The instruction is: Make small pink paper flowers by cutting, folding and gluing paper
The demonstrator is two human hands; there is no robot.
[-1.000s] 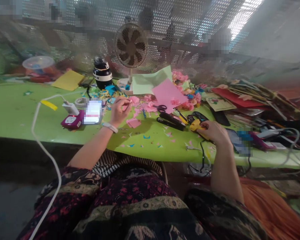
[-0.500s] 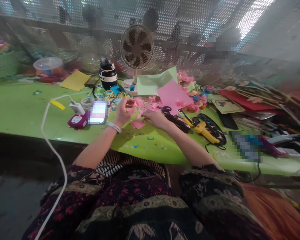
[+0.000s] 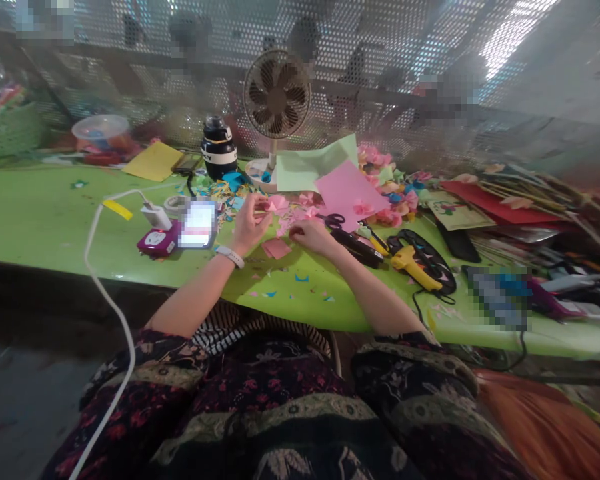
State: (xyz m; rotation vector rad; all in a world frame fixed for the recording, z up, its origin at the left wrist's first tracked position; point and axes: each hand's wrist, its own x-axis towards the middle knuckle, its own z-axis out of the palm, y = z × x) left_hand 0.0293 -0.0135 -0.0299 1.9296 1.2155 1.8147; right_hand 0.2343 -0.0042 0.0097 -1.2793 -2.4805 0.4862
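My left hand, with a white band on its wrist, is raised over the green table and pinches a small pink paper flower between thumb and fingers. My right hand lies just to the right of it on the table, fingers curled and pinched on a small pink paper piece among the scraps. A square pink paper piece lies flat between and below both hands. The yellow glue gun rests on the table to the right, apart from my hands.
A small fan and a black-and-white bottle stand at the back. Pink and pale green sheets, scissors, paper flowers, a phone, a charger with white cable and a paper stack crowd the table.
My right hand left the yellow glue gun at the right and moved left to the pink scraps beside my left hand. The left hand has lifted its pink flower slightly.
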